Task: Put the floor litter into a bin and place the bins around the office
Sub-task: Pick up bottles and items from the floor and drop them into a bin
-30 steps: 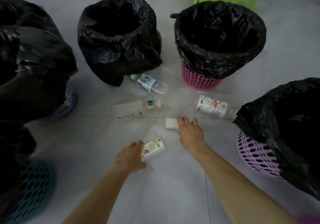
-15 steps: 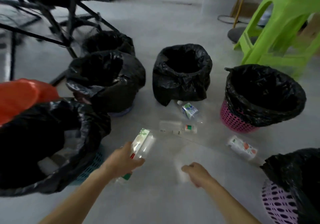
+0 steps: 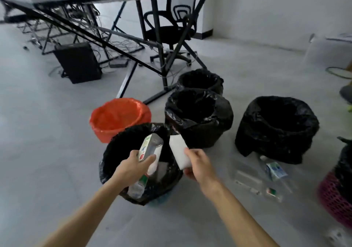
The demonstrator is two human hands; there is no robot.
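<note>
While the fingers of the left hand (image 3: 133, 167) curl round a labelled plastic bottle (image 3: 150, 148), thumb on one side and fingers on the other, the right hand (image 3: 198, 165) pinches a white block (image 3: 179, 154) by its lower end. Both pieces hang over the mouth of the nearest black-lined bin (image 3: 114, 151), held there, I'd say, so they fall straight in when released. Pale litter already lies inside that bin. To its right, well apart, two clear bottles (image 3: 274, 170) lie on the floor, not yet picked up. Just behind it stands an orange-lined bin (image 3: 118, 117), with more black-lined bins (image 3: 276, 124) behind and to its right, clustered together and, by my reckoning, yet to be spread around the office.
</note>
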